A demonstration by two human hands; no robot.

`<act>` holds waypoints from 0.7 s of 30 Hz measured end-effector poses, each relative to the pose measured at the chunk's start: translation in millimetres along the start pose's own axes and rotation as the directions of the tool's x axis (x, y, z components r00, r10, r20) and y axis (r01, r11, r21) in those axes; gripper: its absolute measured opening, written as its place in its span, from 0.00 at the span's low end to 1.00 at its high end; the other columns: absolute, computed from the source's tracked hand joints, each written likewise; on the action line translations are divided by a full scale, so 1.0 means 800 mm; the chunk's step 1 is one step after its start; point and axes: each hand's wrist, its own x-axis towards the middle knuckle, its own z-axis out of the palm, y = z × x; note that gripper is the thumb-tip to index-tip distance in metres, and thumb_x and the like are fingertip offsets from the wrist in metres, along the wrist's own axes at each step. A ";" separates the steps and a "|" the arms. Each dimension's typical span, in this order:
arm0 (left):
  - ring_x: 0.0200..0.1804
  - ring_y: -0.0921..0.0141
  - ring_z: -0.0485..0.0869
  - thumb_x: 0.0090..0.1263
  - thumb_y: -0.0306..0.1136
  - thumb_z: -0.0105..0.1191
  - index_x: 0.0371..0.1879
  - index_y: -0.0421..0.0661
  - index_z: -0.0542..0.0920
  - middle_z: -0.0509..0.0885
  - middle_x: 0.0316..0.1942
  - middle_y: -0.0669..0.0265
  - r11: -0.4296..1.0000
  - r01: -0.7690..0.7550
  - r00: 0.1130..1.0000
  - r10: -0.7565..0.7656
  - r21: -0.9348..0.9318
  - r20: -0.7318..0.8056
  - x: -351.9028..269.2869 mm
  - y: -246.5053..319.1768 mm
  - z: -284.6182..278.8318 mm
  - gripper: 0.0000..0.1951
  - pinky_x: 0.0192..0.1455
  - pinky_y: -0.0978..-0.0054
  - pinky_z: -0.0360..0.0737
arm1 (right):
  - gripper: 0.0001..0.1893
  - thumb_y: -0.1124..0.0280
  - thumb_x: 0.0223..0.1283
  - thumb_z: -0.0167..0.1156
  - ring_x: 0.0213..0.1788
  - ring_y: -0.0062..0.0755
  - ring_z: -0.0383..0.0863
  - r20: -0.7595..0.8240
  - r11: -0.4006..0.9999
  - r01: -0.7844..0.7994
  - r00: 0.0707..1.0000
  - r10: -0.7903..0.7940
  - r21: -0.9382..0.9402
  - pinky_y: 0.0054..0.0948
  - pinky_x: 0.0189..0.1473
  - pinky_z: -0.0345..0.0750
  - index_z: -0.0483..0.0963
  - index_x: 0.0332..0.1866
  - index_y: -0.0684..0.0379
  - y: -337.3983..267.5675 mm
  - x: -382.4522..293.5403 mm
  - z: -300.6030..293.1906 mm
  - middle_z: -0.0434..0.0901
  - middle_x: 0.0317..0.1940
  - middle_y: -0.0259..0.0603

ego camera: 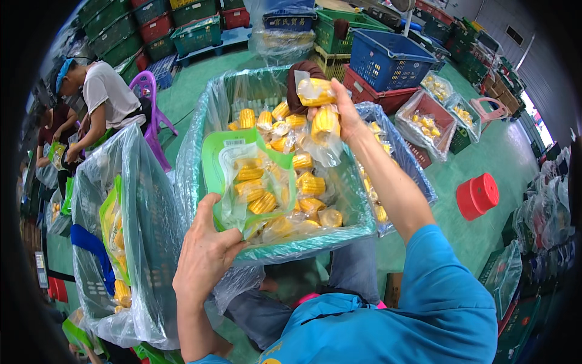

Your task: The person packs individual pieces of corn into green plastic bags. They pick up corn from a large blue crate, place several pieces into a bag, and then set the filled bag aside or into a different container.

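My right hand (343, 109) grips two clear-wrapped pieces of corn on the cob (325, 123) above the far right of a plastic-lined green crate (318, 241). Many more wrapped corn pieces (311, 185) lie loose inside it. At the crate's near left, my left hand (209, 248) pinches the lower edge of a green-bordered plastic pouch (218, 159) with a clear window. Corn shows through the window; whether those pieces are in the pouch or behind it, I cannot tell. A dark brown cloth (298, 88) hangs over the crate's far rim, partly hidden by the held corn.
To the left, a plastic-lined crate (157, 255) holds a pouch of corn (113, 227). A lined blue crate (409, 182) with corn adjoins on the right. A red stool (477, 196) stands on the green floor. Two people sit working at far left, near a purple chair (157, 113).
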 end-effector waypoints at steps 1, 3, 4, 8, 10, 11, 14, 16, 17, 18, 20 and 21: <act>0.43 0.53 0.79 0.43 0.28 0.67 0.23 0.43 0.80 0.66 0.57 0.49 1.000 0.015 1.000 -0.015 0.000 -0.008 0.000 0.001 0.002 0.09 0.42 0.60 0.76 | 0.31 0.38 0.61 0.45 0.25 0.30 0.78 -0.021 0.994 -0.056 0.998 0.058 0.095 0.28 0.26 0.78 0.72 0.46 0.61 -0.001 -0.010 0.001 0.78 0.27 0.41; 0.43 0.53 0.78 0.42 0.28 0.68 0.23 0.43 0.81 0.66 0.57 0.50 1.000 0.023 1.000 -0.023 0.006 -0.020 0.003 0.004 0.001 0.10 0.43 0.60 0.76 | 0.30 0.38 0.62 0.43 0.27 0.36 0.78 0.153 0.950 -0.113 0.986 0.070 0.291 0.30 0.29 0.78 0.72 0.46 0.58 -0.001 -0.036 0.006 0.76 0.27 0.43; 0.43 0.53 0.78 0.43 0.28 0.67 0.23 0.43 0.81 0.66 0.57 0.50 1.000 0.021 1.000 -0.020 0.015 -0.019 0.002 0.006 -0.001 0.10 0.43 0.60 0.76 | 0.30 0.36 0.63 0.39 0.32 0.43 0.74 0.204 0.894 -0.136 0.978 0.051 0.427 0.33 0.32 0.76 0.70 0.48 0.56 0.006 -0.042 0.004 0.74 0.26 0.46; 0.43 0.52 0.78 0.43 0.28 0.67 0.23 0.44 0.81 0.66 0.57 0.49 0.999 0.009 1.000 -0.008 0.042 -0.012 -0.003 0.012 -0.002 0.10 0.44 0.60 0.75 | 0.34 0.33 0.62 0.36 0.36 0.47 0.68 0.277 0.816 -0.223 0.958 0.081 0.534 0.34 0.33 0.73 0.66 0.52 0.55 0.010 -0.055 0.009 0.71 0.27 0.48; 0.44 0.52 0.78 0.44 0.28 0.67 0.23 0.43 0.80 0.66 0.56 0.49 0.999 -0.017 1.000 0.018 0.031 -0.021 -0.003 0.013 0.000 0.09 0.44 0.60 0.75 | 0.37 0.34 0.58 0.44 0.39 0.40 0.66 0.384 0.868 -0.201 0.923 0.013 0.455 0.31 0.32 0.71 0.65 0.55 0.63 0.014 -0.059 0.012 0.70 0.30 0.41; 0.44 0.51 0.78 0.44 0.28 0.66 0.23 0.43 0.80 0.66 0.56 0.49 0.999 -0.028 0.999 0.029 0.025 -0.028 -0.003 0.013 0.000 0.09 0.44 0.60 0.75 | 0.40 0.35 0.57 0.48 0.40 0.36 0.65 0.439 0.891 -0.186 0.898 -0.017 0.415 0.30 0.31 0.70 0.65 0.56 0.66 0.015 -0.061 0.016 0.70 0.32 0.37; 0.45 0.51 0.77 0.46 0.29 0.65 0.20 0.43 0.77 0.65 0.57 0.49 1.000 -0.010 0.998 0.012 0.030 -0.058 -0.013 0.011 0.002 0.09 0.44 0.60 0.75 | 0.37 0.37 0.57 0.50 0.36 0.38 0.68 0.481 0.823 -0.356 0.869 0.117 0.443 0.30 0.31 0.73 0.67 0.54 0.65 0.025 -0.071 0.073 0.71 0.29 0.42; 0.45 0.51 0.77 0.47 0.28 0.65 0.19 0.42 0.74 0.65 0.57 0.48 1.000 0.009 0.997 -0.008 0.012 -0.071 -0.020 0.013 0.009 0.10 0.43 0.59 0.76 | 0.33 0.37 0.59 0.46 0.31 0.39 0.75 0.380 0.887 -0.360 0.893 0.240 0.287 0.31 0.32 0.78 0.71 0.50 0.60 0.025 -0.089 0.120 0.76 0.26 0.47; 0.45 0.51 0.77 0.47 0.28 0.64 0.18 0.42 0.74 0.65 0.58 0.48 0.999 0.019 0.997 -0.016 0.034 -0.076 -0.025 0.013 0.013 0.10 0.43 0.59 0.76 | 0.33 0.38 0.60 0.47 0.31 0.36 0.78 0.395 0.882 -0.429 0.857 0.330 0.194 0.29 0.31 0.79 0.71 0.50 0.62 0.036 -0.086 0.127 0.78 0.28 0.47; 0.46 0.51 0.77 0.47 0.27 0.64 0.18 0.42 0.74 0.65 0.58 0.47 0.999 0.016 0.996 -0.012 0.050 -0.084 -0.028 0.016 0.018 0.10 0.43 0.60 0.76 | 0.32 0.40 0.61 0.49 0.31 0.33 0.80 0.399 0.866 -0.490 0.817 0.417 0.098 0.28 0.31 0.80 0.72 0.50 0.63 0.045 -0.086 0.132 0.80 0.31 0.47; 0.47 0.49 0.76 0.47 0.23 0.61 0.18 0.41 0.72 0.65 0.58 0.46 0.997 0.047 0.995 -0.040 0.066 -0.096 -0.035 0.017 0.022 0.09 0.43 0.61 0.77 | 0.31 0.43 0.61 0.53 0.33 0.30 0.82 0.320 0.807 -0.556 0.741 0.590 -0.199 0.26 0.33 0.81 0.71 0.52 0.65 0.064 -0.082 0.137 0.81 0.35 0.46; 0.48 0.49 0.76 0.47 0.23 0.60 0.18 0.41 0.72 0.65 0.58 0.46 0.997 0.049 0.992 -0.041 0.064 -0.118 -0.038 0.016 0.022 0.08 0.43 0.61 0.77 | 0.30 0.46 0.60 0.55 0.35 0.29 0.81 0.222 0.733 -0.554 0.717 0.661 -0.396 0.26 0.35 0.80 0.71 0.54 0.64 0.073 -0.079 0.137 0.81 0.37 0.46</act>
